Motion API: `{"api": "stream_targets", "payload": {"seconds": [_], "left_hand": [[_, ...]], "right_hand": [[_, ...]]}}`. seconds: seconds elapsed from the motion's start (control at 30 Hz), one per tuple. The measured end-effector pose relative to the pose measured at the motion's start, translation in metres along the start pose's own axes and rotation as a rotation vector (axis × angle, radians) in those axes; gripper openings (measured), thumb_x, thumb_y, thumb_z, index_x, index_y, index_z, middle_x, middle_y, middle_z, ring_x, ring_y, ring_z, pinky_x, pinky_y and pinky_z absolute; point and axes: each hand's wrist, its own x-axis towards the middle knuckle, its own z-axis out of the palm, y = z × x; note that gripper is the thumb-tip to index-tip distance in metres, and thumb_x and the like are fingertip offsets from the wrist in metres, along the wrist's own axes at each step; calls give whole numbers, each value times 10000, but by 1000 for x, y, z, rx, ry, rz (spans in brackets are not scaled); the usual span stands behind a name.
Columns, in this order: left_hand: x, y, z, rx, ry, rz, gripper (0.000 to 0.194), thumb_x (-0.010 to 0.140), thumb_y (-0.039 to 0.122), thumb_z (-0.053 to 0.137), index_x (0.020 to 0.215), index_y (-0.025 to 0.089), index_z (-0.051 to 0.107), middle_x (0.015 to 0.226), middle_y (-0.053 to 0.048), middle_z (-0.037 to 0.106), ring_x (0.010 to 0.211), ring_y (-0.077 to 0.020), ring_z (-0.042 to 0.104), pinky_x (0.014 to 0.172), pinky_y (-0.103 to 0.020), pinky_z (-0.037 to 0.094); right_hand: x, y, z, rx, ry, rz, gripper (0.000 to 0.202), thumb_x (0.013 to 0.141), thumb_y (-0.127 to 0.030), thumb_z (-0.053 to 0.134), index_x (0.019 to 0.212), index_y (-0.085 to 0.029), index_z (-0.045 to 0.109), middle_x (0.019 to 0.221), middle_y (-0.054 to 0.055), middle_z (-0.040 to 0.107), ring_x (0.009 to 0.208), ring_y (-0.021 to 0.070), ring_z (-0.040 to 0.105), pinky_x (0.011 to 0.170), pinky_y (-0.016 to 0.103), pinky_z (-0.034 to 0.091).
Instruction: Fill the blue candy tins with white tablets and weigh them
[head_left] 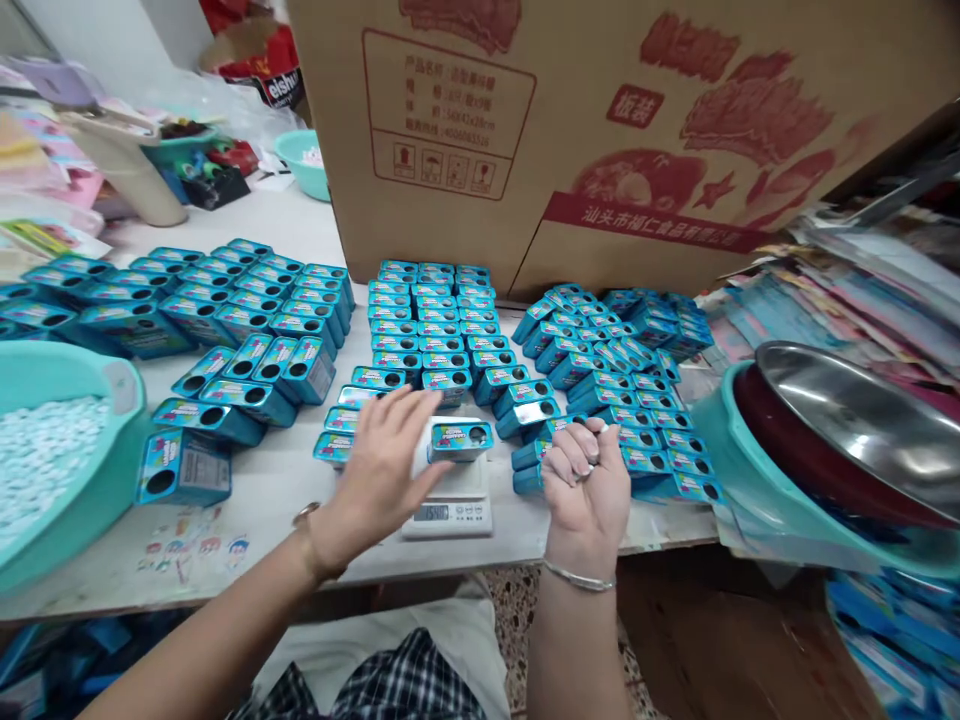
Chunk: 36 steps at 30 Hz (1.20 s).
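My left hand (379,460) is open, fingers stretched out, just left of a small blue tin (459,440) with a round dark hole in its top. That tin stands on a white digital scale (472,522) with lit digits. To the right of the scale, my right hand (586,470) is closed with its palm side up and fingers curled in. Something pale shows at the fingertips, too small to make out. Beyond both hands stand rows of similar blue tins (439,330).
More blue tins stand in groups at left (135,325) and right (600,340). A turquoise basin (124,440) of small pale pieces sits at far left. Stacked bowls (862,420) fill the right side. A large cardboard box (450,230) blocks the back.
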Motion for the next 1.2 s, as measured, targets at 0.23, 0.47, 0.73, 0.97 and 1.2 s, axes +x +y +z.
{"api": "stream_targets", "payload": {"seconds": [0.23, 0.47, 0.73, 0.97, 1.2], "left_hand": [[-8, 8, -2, 50, -266, 49, 332, 810, 196, 618, 1137, 219, 558, 1063, -53, 643, 1204, -265, 482, 1125, -636, -12], [-93, -23, -61, 58, -282, -169, 375, 813, 97, 538, 1148, 268, 537, 1073, -25, 634, 1199, -266, 466, 1103, -645, 8], [-116, -73, -40, 147, 160, -137, 634, 848, 241, 617, 1412, 187, 334, 1348, -154, 444, 1238, -289, 416, 1059, -474, 349], [-148, -112, -68, 334, 585, -576, 876, 794, 440, 682, 1477, 142, 221, 1353, -191, 386, 1285, -342, 372, 1092, -532, 321], [-157, -134, -68, 206, 415, -656, 740, 790, 406, 674, 1442, 283, 347, 1357, -131, 373, 1141, -304, 523, 964, -505, 471]], "right_hand": [[-6, -2, -3, -47, -32, 64, 149, 946, -260, 504, 818, -190, 472, 583, -91, 368, 415, 50, 335, 361, 170, 276], [-4, 6, -7, -67, 5, 75, 204, 985, -268, 396, 816, -183, 472, 585, -79, 368, 414, 58, 350, 362, 185, 300], [-10, 34, 17, -144, -49, 178, 174, 977, -229, 406, 821, -182, 468, 582, -80, 384, 412, 57, 360, 367, 179, 314], [-14, 37, 13, -174, -7, 171, 189, 976, -164, 343, 838, -180, 470, 583, -70, 420, 412, 61, 394, 376, 182, 342], [-14, 50, 21, -181, -14, 184, 150, 958, -165, 398, 827, -179, 469, 571, -80, 394, 395, 56, 370, 354, 177, 310]]}}
